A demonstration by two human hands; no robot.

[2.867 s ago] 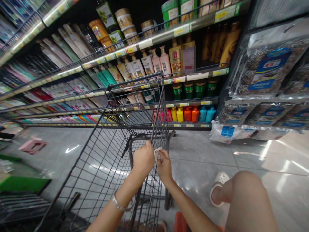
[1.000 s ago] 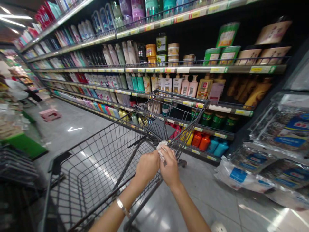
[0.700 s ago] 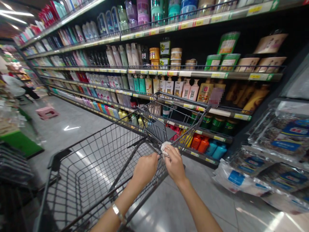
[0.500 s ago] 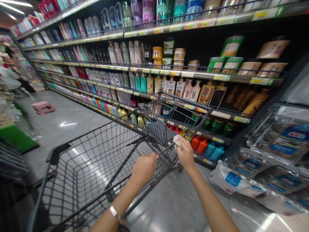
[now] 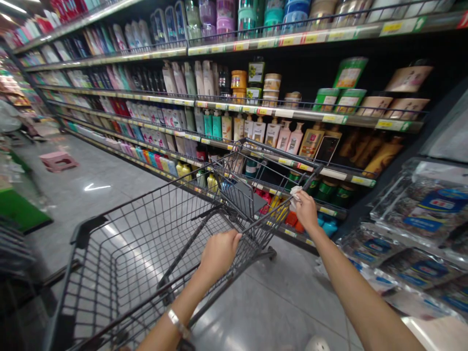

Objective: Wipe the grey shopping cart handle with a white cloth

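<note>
A dark wire shopping cart (image 5: pixel 120 292) stands before me, with nothing lying in its basket. My left hand (image 5: pixel 220 253) is closed around the near top rail at the cart's side. Farther along that same rail, my right hand (image 5: pixel 306 208) is closed on a crumpled white cloth or tissue (image 5: pixel 295 192), pressed against the rail near the handle end. The cart's handle bar (image 5: pixel 280 153) lies beyond, close to the shelves. A grey child-seat flap (image 5: pixel 239 197) is inside the cart at that end.
Long shelves (image 5: pixel 256 109) of bottles and jars run along the far side. Packaged goods (image 5: pixel 420 209) hang at the right. A pink stool (image 5: pixel 58 161) stands on the floor at left, with a person (image 5: pixel 10 119) sitting beyond it. A green display base (image 5: pixel 25 204) is nearer.
My right hand has slid the white cloth along the rail, away from my left hand and toward the handle end. My left hand keeps its hold. The view has shifted slightly.
</note>
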